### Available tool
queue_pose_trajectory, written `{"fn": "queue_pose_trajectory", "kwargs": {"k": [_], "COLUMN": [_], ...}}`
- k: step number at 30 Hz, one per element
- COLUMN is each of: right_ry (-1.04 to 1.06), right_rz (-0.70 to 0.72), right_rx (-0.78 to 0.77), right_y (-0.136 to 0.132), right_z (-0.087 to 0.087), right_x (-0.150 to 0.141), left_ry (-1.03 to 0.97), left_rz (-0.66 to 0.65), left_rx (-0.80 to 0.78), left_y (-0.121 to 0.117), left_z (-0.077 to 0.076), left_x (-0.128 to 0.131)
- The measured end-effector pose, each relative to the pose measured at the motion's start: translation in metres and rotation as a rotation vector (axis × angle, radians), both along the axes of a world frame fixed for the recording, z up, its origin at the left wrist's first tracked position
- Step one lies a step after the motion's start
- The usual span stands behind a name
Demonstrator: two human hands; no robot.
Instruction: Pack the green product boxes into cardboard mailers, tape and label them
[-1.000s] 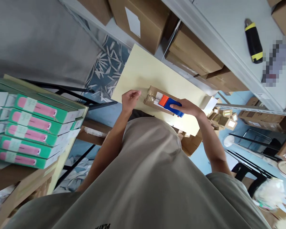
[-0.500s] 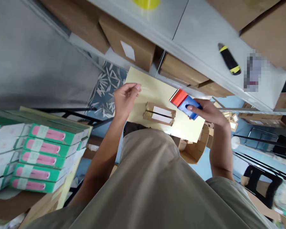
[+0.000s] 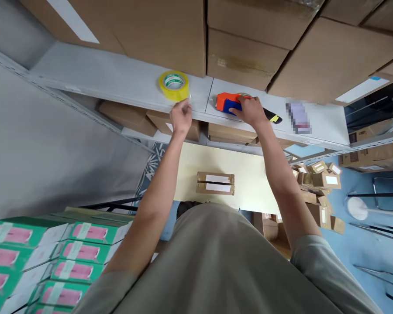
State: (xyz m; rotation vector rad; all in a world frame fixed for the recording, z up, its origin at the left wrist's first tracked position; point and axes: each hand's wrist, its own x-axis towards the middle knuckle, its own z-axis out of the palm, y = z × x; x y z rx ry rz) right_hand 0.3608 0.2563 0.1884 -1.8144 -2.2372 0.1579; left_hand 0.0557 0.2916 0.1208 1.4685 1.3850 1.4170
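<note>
My right hand [image 3: 253,112] is closed around an orange and blue tape dispenser [image 3: 227,104] at the grey shelf [image 3: 118,74]. Just beyond that hand, a black and yellow utility knife [image 3: 272,116] lies partly hidden by it. My left hand [image 3: 182,117] is pinched at the shelf's front edge, right below a yellow roll of tape [image 3: 174,86]; something thin and clear shows by its fingertips, too small to name. On the pale tabletop [image 3: 249,170] below lies a small cardboard box [image 3: 215,183] with white labels and a dark gap along its middle.
Large cardboard boxes [image 3: 163,35] stand along the back of the shelf, and more sit on the level beneath. A blurred-out object [image 3: 298,117] lies at the shelf's right. Green and pink boxes [image 3: 80,250] are stacked at lower left. Small cartons [image 3: 324,179] are heaped at right.
Both hands have moved from over the table up to the shelf, the right one carrying the tape dispenser. The view has shifted upward, showing more of the shelf and the whole tape roll.
</note>
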Motion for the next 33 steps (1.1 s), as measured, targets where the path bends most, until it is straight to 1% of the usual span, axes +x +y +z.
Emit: {"fn": "queue_pose_trajectory", "kwargs": {"k": [4, 6, 8, 10, 12, 14, 15, 16, 17, 18, 19, 20, 21, 23, 24, 25, 26, 27, 29, 31, 33], "right_ry": [-0.023, -0.026, -0.028, -0.031, -0.036, -0.042, -0.043, -0.039, -0.027, -0.002, 0.040, 0.095, 0.160, 0.280, 0.321, 0.366, 0.419, 0.467, 0.549, 0.579, 0.556], "right_rz": [-0.004, 0.003, 0.030, 0.058, 0.071, 0.061, 0.048, 0.031, 0.018, 0.010, 0.017, 0.042, 0.074, 0.097, 0.058, -0.013, -0.080, -0.139, -0.201, -0.188, -0.148], "right_rx": [-0.001, 0.005, 0.027, 0.046, 0.055, 0.077, 0.096, 0.118, 0.134, 0.137, 0.114, 0.058, -0.025, -0.259, -0.372, -0.444, -0.483, -0.505, -0.511, -0.506, -0.506], "right_y": [0.014, 0.017, 0.019, 0.020, 0.019, 0.012, 0.004, -0.008, -0.025, -0.046, -0.073, -0.102, -0.135, -0.199, -0.228, -0.253, -0.273, -0.287, -0.301, -0.300, -0.293], "right_z": [-0.012, -0.018, -0.022, -0.021, -0.013, -0.002, 0.001, 0.002, -0.003, -0.012, -0.027, -0.045, -0.067, -0.113, -0.133, -0.151, -0.165, -0.176, -0.187, -0.189, -0.187], "right_x": [-0.016, -0.021, -0.023, -0.025, -0.026, -0.029, -0.030, -0.032, -0.033, -0.035, -0.036, -0.036, -0.036, -0.034, -0.031, -0.029, -0.026, -0.023, -0.018, -0.016, -0.016], "left_ry": [0.011, 0.061, 0.118, 0.151, 0.165, 0.201, 0.238, 0.286, 0.340, 0.392, 0.439, 0.476, 0.502, 0.519, 0.516, 0.508, 0.499, 0.489, 0.473, 0.464, 0.477], "left_rz": [0.095, 0.095, 0.061, 0.050, 0.083, 0.096, 0.073, 0.027, -0.028, -0.086, -0.137, -0.172, -0.201, -0.247, -0.265, -0.281, -0.290, -0.293, -0.290, -0.289, -0.304], "left_rx": [-0.015, -0.015, -0.008, -0.026, -0.092, -0.182, -0.217, -0.241, -0.255, -0.265, -0.278, -0.299, -0.328, -0.389, -0.409, -0.418, -0.415, -0.407, -0.398, -0.412, -0.434], "left_y": [-0.042, -0.064, -0.083, -0.098, -0.110, -0.124, -0.135, -0.148, -0.165, -0.185, -0.208, -0.231, -0.254, -0.294, -0.310, -0.322, -0.331, -0.338, -0.347, -0.354, -0.361], "left_z": [-0.002, -0.007, -0.014, -0.023, -0.034, -0.045, -0.052, -0.059, -0.067, -0.076, -0.085, -0.093, -0.101, -0.113, -0.117, -0.120, -0.121, -0.121, -0.119, -0.117, -0.117], "left_x": [0.004, 0.005, 0.005, 0.002, -0.001, -0.006, -0.008, -0.011, -0.014, -0.016, -0.019, -0.021, -0.023, -0.026, -0.028, -0.029, -0.031, -0.033, -0.038, -0.044, -0.049]}}
